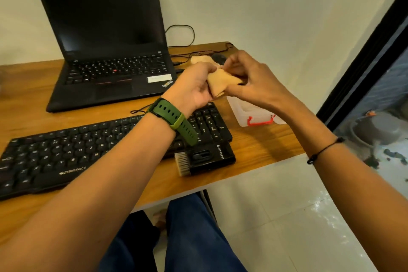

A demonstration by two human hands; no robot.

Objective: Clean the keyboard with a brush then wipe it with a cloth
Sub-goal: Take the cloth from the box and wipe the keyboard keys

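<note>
A black keyboard [66, 152] lies across the front of the wooden desk [254, 146]. The brush [205, 159], a black block with pale bristles on its left end, rests on the desk against the keyboard's right front corner. Above the keyboard's right end, my left hand [194, 86] and my right hand [249, 75] both grip a small beige cloth [223, 83] held in the air between them. Part of the cloth is hidden inside my fingers.
An open black laptop [110, 51] stands behind the keyboard. A clear plastic box with a red latch [254, 115] sits at the right, under my hands. Another beige cloth [201, 59] and a black mouse [218, 58] lie behind them. The desk edge drops off at right.
</note>
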